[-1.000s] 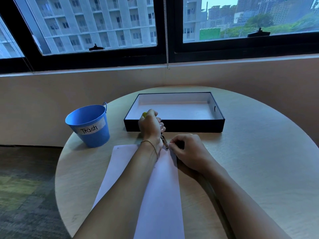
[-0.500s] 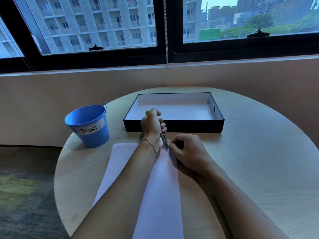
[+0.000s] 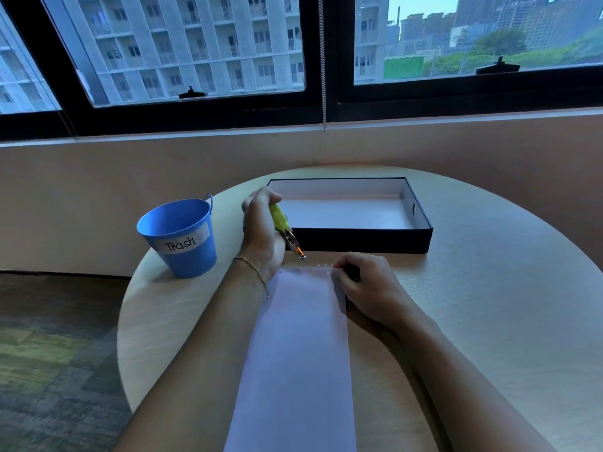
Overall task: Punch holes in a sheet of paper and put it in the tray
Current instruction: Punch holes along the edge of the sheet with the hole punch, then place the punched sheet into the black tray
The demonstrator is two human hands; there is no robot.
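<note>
Blue metal Trash bucket (image 3: 177, 236) sits left of the left hand (image 3: 261, 230), in which a yellow-handled metal hole punch (image 3: 285, 231) is gripped, nose just off the white sheet of paper (image 3: 300, 337). Sheet's far corner is pinched by the right hand (image 3: 365, 285). Punching judged near done; a lift into the black rectangular tray (image 3: 359, 238), just beyond both hands, is called for.

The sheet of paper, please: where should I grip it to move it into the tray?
Probably pinch its far right corner from the right, where the right hand holds it. The sheet of paper lies flat on the table, so only an edge offers a hold; the left hand and hole punch crowd the left side, and the tray sits just beyond.
</note>
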